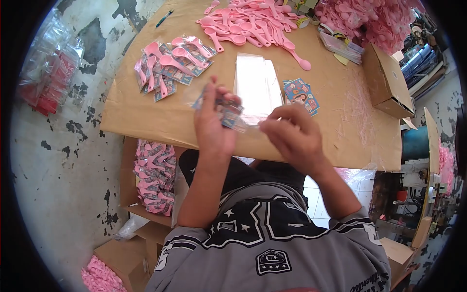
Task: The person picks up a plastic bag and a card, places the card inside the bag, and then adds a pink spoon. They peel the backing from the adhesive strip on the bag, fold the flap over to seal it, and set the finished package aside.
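Note:
My left hand (214,121) is closed round a printed card in a clear plastic bag (232,113), blurred by motion. My right hand (294,136) is just to the right, its fingertips pinched together near the bag's lower edge; what is between them is too small to make out. Beyond both hands lies a stack of clear plastic bags (255,80). To its right are several loose printed cards (300,95), blue with a picture. On the left, pink spoons in bags with cards (172,65) are piled on the table.
A heap of loose pink spoons (248,22) covers the far middle of the brown table (340,131). An open cardboard box (389,80) stands at the right edge. A pen (164,18) lies far left. Below, a carton holds packed spoons (154,177).

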Motion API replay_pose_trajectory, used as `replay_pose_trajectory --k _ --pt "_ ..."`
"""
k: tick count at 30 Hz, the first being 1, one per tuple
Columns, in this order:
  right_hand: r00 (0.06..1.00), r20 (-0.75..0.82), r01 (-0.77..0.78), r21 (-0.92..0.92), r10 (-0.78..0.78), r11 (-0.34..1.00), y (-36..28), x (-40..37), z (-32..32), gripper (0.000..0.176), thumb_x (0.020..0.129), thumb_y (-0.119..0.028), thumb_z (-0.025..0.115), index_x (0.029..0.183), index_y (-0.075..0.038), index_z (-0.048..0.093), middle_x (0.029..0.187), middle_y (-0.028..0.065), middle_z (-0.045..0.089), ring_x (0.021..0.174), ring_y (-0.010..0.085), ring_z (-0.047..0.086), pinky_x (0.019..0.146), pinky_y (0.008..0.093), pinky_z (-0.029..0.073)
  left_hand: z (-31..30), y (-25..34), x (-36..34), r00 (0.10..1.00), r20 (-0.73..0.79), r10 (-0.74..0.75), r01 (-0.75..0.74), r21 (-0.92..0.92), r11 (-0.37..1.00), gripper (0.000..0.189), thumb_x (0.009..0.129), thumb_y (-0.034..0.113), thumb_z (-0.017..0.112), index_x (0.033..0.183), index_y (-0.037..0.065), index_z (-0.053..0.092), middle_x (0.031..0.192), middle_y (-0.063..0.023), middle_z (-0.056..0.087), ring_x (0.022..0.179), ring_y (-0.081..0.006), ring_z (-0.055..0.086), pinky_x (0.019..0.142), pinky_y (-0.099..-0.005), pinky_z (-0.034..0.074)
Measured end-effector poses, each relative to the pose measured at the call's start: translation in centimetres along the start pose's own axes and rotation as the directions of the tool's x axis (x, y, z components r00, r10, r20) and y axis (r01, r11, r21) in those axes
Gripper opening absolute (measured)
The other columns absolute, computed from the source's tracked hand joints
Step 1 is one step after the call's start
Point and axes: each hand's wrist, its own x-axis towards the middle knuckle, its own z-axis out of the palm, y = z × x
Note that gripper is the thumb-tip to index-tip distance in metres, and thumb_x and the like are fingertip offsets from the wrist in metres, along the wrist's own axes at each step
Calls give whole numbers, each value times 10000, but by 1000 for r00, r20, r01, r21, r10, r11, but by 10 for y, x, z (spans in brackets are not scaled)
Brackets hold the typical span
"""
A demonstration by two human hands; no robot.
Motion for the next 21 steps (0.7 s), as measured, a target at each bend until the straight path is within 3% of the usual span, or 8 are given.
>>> replay_pose_trajectory --k 2,5,7,10,13,16,19,21 --pt "994 -98 -59 -76 51 995 21 16 -13 185 815 21 772 974 -63 728 949 72 683 841 234 686 685 364 548 -5 19 5 994 -27 102 -101 22 995 300 1070 238 655 1296 45 616 941 -23 651 836 -116 632 861 -328 575" --pt "944 -65 -328 -131 322 935 74 57 -44 67 933 -63 699 971 -9 709 854 100 705 721 188 655 652 318 518 -7 37 4 985 2 172 -172 6 985 286 1078 235 639 1281 35 620 952 -27 648 855 -124 630 897 -326 570" --pt "902 18 -426 -139 432 894 140 64 -47 154 964 -151 684 991 -3 721 835 126 710 730 235 673 665 368 529 -1 37 -3 988 23 155 -155 32 987 297 1082 248 631 1291 38 613 957 -29 646 867 -125 630 901 -324 569" --pt "897 134 -372 -290 422 882 225 59 -31 230 947 -222 698 986 3 724 846 172 718 779 321 698 708 444 534 4 32 -10 991 37 132 -133 45 990 347 1078 280 641 1328 44 591 959 -27 638 865 -125 630 891 -331 567" --pt "838 268 -263 -566 476 782 229 76 -11 267 936 -250 715 1048 -8 717 963 174 721 912 344 697 811 458 539 3 29 -14 992 46 116 -119 61 991 374 1074 297 649 1343 46 581 962 -27 632 868 -126 629 889 -337 565" --pt "946 117 -192 -551 303 812 238 79 13 273 913 -218 697 1092 -11 696 961 198 697 961 383 684 844 485 530 3 24 -19 996 50 79 -83 72 994 354 1080 288 637 1332 46 582 971 -31 631 889 -128 628 904 -322 563" --pt "973 147 -78 -509 176 857 241 81 11 325 905 -190 677 1185 -25 684 1000 225 704 927 412 679 820 510 527 3 24 -20 997 45 65 -69 86 994 345 1082 283 633 1328 46 583 971 -34 632 900 -130 626 911 -317 564" --pt "961 143 -132 -516 238 846 228 81 0 296 939 -160 649 1208 -48 702 1001 205 706 965 386 687 844 493 542 0 25 -18 996 39 81 -84 95 992 348 1081 283 636 1329 45 582 972 -35 634 900 -132 626 914 -321 565"
